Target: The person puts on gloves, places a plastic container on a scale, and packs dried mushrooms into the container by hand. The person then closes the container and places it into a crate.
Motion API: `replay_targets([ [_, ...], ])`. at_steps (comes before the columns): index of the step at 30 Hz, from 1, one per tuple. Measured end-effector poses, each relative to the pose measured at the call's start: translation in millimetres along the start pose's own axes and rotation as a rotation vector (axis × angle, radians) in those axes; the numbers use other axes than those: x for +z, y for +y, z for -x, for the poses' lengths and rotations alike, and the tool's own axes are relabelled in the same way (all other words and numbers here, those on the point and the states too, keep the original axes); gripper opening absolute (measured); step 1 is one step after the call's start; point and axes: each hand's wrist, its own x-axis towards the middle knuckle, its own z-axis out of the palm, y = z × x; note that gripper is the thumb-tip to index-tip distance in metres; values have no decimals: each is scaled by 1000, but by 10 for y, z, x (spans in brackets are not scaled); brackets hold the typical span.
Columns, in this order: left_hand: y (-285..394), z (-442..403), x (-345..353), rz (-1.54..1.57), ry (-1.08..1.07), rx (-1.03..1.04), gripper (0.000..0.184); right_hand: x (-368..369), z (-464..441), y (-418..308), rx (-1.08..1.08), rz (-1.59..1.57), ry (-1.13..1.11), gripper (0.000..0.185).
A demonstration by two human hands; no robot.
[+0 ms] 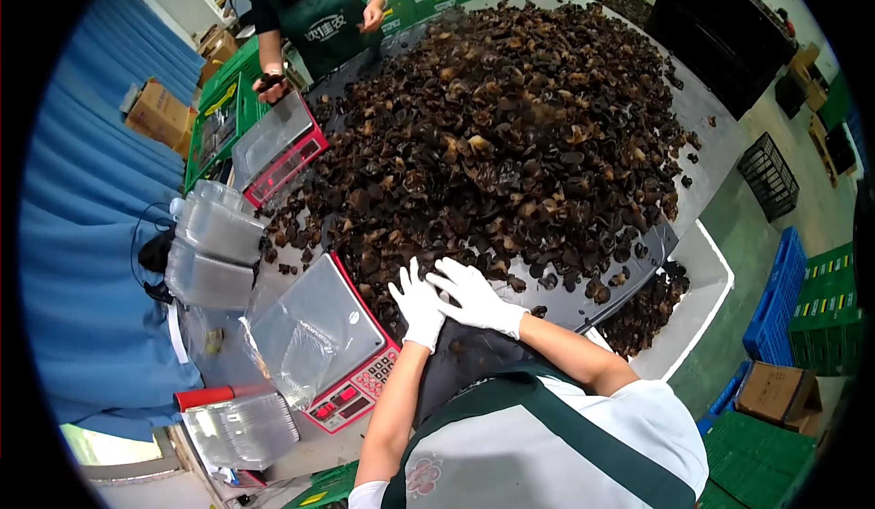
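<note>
A large heap of dark brown wood ear mushrooms covers most of the metal table. At the heap's near edge is my left hand in a white glove, its fingers stretched out and apart. Close beside it, my gloved right hand reaches in from the right, fingers extended toward the left hand. The two hands meet or overlap at the fingers; neither shows anything held. Left of them stands a red scale with a clear plastic tray on its platform.
A co-worker in a green apron stands at the far left, one hand holding dark pieces by a second red scale. Stacked clear trays line the left side. A white bin with mushrooms stands right; a black crate is on the floor.
</note>
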Motion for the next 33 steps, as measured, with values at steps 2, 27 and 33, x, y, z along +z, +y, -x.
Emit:
replay_targets([
  [2,-28,163,-98,-54,-119,-74,50,-47,174,-132,-39,0,-119,49],
  [27,408,731,-157,256,-114,187,76,-604,286,201,194,391,-10,44],
  [33,214,1081,-223,410,-58,239,54,-349,1031,-122,67,215,-259,39],
])
